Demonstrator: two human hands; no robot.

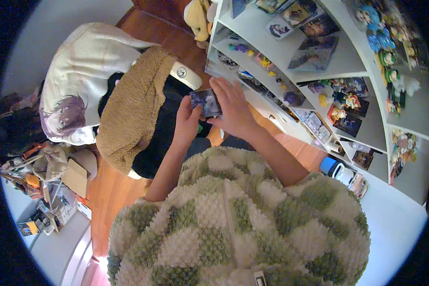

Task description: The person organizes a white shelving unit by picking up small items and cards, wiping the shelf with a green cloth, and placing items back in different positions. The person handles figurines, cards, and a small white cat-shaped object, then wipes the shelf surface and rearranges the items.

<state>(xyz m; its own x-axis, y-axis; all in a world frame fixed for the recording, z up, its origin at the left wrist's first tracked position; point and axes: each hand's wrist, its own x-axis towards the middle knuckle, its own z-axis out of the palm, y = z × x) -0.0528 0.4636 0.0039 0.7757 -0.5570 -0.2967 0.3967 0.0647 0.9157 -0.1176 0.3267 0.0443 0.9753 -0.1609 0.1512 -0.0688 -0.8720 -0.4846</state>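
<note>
My left hand (189, 119) grips a small flat rectangular picture case (206, 102) by its left side, the thumb resting on its face. My right hand (232, 107) is around the right edge of the same case, fingers stretched along its upper corner and thumb near the lower edge. The case shows a dark bluish picture with a pale middle; what it is exactly cannot be told. Both hands are in front of my fleece jacket, above the floor between a chair draped with a brown fleece (132, 111) and the white shelves.
A white shelf unit (346, 66) with figurines and framed pictures stands to the right. A white printed blanket (89, 53) lies at the upper left. An open cardboard box (75, 177) and cluttered goods are at the lower left. Wooden floor (111, 200) shows between them.
</note>
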